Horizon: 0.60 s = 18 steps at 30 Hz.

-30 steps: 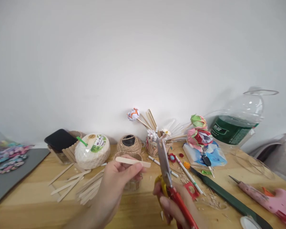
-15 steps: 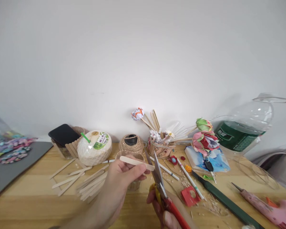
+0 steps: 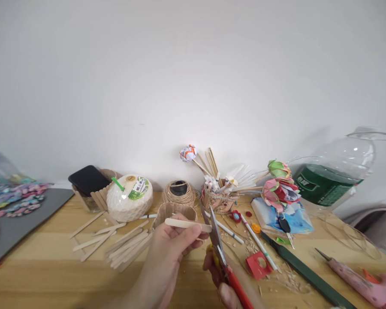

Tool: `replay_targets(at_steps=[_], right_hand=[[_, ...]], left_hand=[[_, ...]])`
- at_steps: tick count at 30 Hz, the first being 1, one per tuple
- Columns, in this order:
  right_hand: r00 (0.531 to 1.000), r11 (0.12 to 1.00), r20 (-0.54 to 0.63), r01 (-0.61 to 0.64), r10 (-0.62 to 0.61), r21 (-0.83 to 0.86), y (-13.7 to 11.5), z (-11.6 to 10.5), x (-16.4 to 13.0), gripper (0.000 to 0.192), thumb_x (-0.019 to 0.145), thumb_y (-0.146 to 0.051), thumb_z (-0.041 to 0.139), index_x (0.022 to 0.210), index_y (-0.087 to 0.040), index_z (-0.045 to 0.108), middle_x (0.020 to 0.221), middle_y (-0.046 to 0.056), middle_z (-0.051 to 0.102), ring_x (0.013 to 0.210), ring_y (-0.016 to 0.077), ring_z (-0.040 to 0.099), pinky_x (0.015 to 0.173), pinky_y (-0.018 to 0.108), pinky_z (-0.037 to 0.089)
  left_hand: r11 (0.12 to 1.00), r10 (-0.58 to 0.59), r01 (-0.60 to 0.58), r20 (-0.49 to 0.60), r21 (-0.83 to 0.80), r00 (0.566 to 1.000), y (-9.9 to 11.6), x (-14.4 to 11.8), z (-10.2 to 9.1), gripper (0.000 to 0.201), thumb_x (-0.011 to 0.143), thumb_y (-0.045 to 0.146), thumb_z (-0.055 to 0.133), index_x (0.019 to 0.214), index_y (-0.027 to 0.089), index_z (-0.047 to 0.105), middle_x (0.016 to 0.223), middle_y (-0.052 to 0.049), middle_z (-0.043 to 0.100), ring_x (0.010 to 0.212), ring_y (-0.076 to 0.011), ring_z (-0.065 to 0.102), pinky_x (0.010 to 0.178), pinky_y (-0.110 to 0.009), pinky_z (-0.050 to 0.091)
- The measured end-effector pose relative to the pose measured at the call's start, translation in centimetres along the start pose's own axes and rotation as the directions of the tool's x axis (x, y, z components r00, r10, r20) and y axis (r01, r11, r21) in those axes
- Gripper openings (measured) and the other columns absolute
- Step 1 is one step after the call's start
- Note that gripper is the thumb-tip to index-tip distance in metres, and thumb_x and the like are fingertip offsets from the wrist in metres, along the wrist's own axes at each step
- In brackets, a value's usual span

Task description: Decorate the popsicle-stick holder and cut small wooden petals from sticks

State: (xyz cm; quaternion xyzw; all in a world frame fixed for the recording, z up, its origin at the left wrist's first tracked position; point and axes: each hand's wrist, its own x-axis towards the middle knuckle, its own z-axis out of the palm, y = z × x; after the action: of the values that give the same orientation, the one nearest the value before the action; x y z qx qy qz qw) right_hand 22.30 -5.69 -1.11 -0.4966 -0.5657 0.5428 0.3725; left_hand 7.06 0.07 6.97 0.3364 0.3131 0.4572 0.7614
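Observation:
My left hand (image 3: pixel 170 249) pinches a pale wooden craft stick (image 3: pixel 186 223) and holds it level above the wooden table (image 3: pixel 45 279). My right hand (image 3: pixel 220 281) grips red-and-yellow-handled scissors (image 3: pixel 217 242). Their blades stand apart around the stick's right end. Behind my left hand stands a small cup (image 3: pixel 173 211) clad in wooden sticks. A loose pile of craft sticks (image 3: pixel 122 242) lies on the table to the left of my hands.
Along the wall: a phone (image 3: pixel 88 179) on a stick box, a white coconut drink (image 3: pixel 129 197), a twine ball (image 3: pixel 179 193), a holder of sticks and paper flowers (image 3: pixel 218 193), a big plastic bottle (image 3: pixel 328 176). A pink glue gun (image 3: pixel 363 277) and a green strip (image 3: pixel 309 274) lie right.
The scissors swung from upright and shut to open beside the stick's right end. My hands drew together, and the view shifted slightly.

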Motion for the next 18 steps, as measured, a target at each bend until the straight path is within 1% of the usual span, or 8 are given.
replay_targets(at_steps=[4,7,8,10,13,15,18], right_hand=[[0.996,0.999,-0.090,0.022,-0.026,-0.043,-1.1,0.2,-0.7,0.056,0.070,-0.073,0.054,0.093,-0.023,0.054,0.066,-0.004,0.037,0.062,0.0162,0.041,0.057,0.029,0.034],[0.990,0.998,-0.136,0.036,-0.044,-0.057,-1.5,0.2,-1.1,0.056,0.069,-0.073,0.056,0.094,-0.022,0.055,0.071,-0.002,0.041,0.066,0.0173,0.043,0.058,0.029,0.035],[0.990,0.998,-0.135,0.038,-0.045,-0.057,-1.3,0.1,-1.0,0.057,0.068,-0.073,0.056,0.094,-0.022,0.055,0.072,-0.001,0.042,0.065,0.0174,0.043,0.057,0.029,0.035],[0.995,0.998,-0.097,0.031,-0.036,-0.059,-0.6,-0.3,-0.6,0.057,0.067,-0.074,0.057,0.093,-0.022,0.056,0.069,-0.001,0.043,0.061,0.0164,0.042,0.054,0.029,0.033],[0.999,0.997,-0.018,0.035,-0.036,-0.069,0.3,-0.6,-0.1,0.056,0.066,-0.075,0.055,0.087,-0.023,0.053,0.058,-0.005,0.039,0.051,0.0141,0.037,0.050,0.028,0.031],[0.997,0.994,-0.029,0.072,-0.074,-0.078,0.1,-0.6,-0.1,0.057,0.067,-0.077,0.052,0.085,-0.023,0.051,0.057,-0.005,0.038,0.050,0.0139,0.035,0.049,0.028,0.030],[0.990,0.985,-0.064,0.121,-0.129,-0.119,-0.8,-0.4,-0.4,0.056,0.070,-0.078,0.047,0.082,-0.024,0.048,0.059,-0.004,0.039,0.051,0.0141,0.035,0.048,0.027,0.029]], left_hand=[[1.000,-0.009,0.009,0.011,-0.009,1.000,-0.1,-0.1,0.0,0.019,0.064,0.026,0.079,0.063,0.014,0.064,0.069,-0.002,0.069,0.070,-0.0115,0.062,0.063,-0.017,0.047],[1.000,-0.006,0.006,0.011,-0.016,1.000,0.0,-0.2,0.1,0.017,0.065,0.024,0.078,0.063,0.013,0.064,0.070,-0.003,0.069,0.070,-0.0111,0.062,0.064,-0.018,0.048],[1.000,-0.003,0.004,0.016,-0.019,1.000,0.1,-0.2,0.1,0.017,0.066,0.024,0.078,0.063,0.013,0.064,0.070,-0.003,0.069,0.070,-0.0111,0.062,0.064,-0.018,0.048],[1.000,0.006,-0.006,0.020,-0.028,1.000,0.2,-0.3,0.2,0.016,0.066,0.023,0.078,0.062,0.014,0.065,0.069,-0.002,0.068,0.070,-0.0112,0.062,0.065,-0.018,0.048],[0.999,0.017,-0.016,0.019,-0.035,1.000,0.2,-0.2,0.2,0.017,0.065,0.022,0.078,0.061,0.014,0.065,0.067,-0.001,0.068,0.070,-0.0112,0.062,0.066,-0.018,0.049],[0.999,0.020,-0.019,0.012,-0.033,1.000,0.1,-0.2,0.2,0.017,0.065,0.023,0.078,0.061,0.014,0.065,0.068,-0.001,0.068,0.070,-0.0111,0.062,0.067,-0.018,0.049],[1.000,0.022,-0.022,0.017,-0.021,1.000,0.0,-0.2,0.1,0.016,0.065,0.023,0.078,0.062,0.014,0.064,0.068,-0.001,0.069,0.069,-0.0108,0.062,0.067,-0.018,0.049]])
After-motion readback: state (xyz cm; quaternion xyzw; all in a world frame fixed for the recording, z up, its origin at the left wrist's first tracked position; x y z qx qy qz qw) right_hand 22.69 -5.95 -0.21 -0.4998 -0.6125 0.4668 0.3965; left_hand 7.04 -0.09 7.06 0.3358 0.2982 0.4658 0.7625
